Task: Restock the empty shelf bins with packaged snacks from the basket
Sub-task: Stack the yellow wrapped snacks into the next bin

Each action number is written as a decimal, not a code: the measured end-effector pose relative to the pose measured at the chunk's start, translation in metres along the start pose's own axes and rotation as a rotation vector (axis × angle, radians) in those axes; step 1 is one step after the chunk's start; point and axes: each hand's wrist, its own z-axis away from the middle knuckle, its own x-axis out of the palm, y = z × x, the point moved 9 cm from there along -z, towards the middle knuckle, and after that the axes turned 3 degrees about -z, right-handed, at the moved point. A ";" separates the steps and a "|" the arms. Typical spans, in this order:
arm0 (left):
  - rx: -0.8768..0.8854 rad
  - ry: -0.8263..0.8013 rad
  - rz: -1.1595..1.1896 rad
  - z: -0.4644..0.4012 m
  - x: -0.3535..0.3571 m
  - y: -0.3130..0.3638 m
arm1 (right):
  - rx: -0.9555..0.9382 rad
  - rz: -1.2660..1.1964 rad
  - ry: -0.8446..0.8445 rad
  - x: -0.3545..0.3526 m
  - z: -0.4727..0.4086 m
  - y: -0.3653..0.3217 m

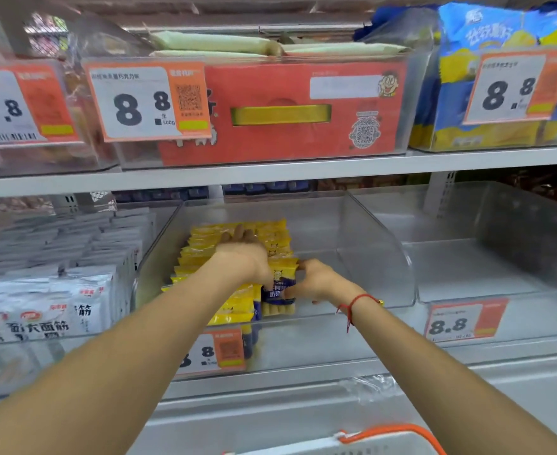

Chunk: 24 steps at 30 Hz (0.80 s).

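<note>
Hands are both in the clear middle bin (352,224) on the lower shelf: left hand (242,254) lies flat with straight fingers pressing down on the row of yellow snack packs (201,254) stacked along the bin's left side, right hand (313,280) pinches the front blue-and-yellow pack (278,287) upright at the row's near end. Likely failure: front pack tips forward or the row fans out if pressure lifts unevenly, since the bin's right half gives no support. Basket (398,436) barely shows at bottom edge.

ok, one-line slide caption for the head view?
Both hands arrange yellow snack packs in a clear shelf bin: left hand presses the row, right hand holds the front pack.
</note>
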 end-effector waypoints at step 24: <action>0.102 0.234 0.206 0.029 -0.021 0.005 | 0.112 0.012 -0.154 -0.002 0.030 -0.012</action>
